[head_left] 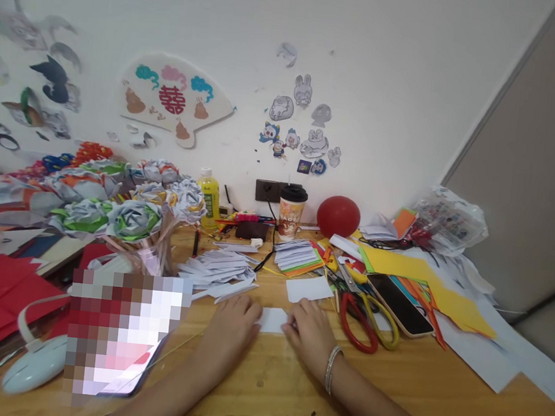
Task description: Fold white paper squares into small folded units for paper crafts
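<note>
A small white paper piece (272,321) lies on the wooden table between my hands. My left hand (235,325) has its curled fingers on the paper's left end. At the right end, my right hand (309,332) grips the edge with fingers bent, a bracelet on its wrist. Just beyond them lies a loose white paper slip (307,289). Behind my left hand is a pile of folded white paper strips (222,269). Red-handled scissors (358,324) and yellow-handled scissors (384,323) rest right of my right hand.
A stack of paper slips (297,257), a lidded cup (291,214) and a red balloon (338,216) stand farther back. A dark phone (400,305) lies right. Paper flowers (136,220), a yellow bottle (209,196), a lit phone (139,345) and red paper (3,306) are left.
</note>
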{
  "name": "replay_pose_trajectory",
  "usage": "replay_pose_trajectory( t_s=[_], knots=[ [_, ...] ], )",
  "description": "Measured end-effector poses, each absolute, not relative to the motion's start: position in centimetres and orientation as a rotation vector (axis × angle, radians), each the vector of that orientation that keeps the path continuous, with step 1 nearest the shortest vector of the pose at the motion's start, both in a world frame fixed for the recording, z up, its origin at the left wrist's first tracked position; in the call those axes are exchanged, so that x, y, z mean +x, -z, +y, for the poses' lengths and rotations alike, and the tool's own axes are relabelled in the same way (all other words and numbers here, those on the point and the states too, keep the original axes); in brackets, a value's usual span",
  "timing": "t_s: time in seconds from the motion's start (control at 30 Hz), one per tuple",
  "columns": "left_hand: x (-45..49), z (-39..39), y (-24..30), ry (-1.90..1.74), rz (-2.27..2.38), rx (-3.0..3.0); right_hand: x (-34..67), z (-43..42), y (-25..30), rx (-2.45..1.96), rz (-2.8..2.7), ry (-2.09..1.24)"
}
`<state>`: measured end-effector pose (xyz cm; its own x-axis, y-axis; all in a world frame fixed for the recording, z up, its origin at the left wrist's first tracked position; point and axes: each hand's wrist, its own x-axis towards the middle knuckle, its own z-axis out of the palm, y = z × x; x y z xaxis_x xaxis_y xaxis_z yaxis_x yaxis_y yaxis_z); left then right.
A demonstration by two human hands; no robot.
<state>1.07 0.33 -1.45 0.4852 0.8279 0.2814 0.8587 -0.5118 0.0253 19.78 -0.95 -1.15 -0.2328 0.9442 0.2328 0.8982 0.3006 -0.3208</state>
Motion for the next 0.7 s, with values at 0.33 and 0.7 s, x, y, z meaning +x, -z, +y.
replay_pose_trajectory(
  t_s=[0.33,0.7],
  knots=[
    [0.5,0.2,0.0,0.501,-1.700,-2.681,21.9,-0.6,0.7,-1.358,-2.212,-0.371],
    [1.6,-1.4,1.8,0.688,-0.976,-2.668,18.6,-2.2,2.2,-1.300,-2.411,0.222]
  ],
)
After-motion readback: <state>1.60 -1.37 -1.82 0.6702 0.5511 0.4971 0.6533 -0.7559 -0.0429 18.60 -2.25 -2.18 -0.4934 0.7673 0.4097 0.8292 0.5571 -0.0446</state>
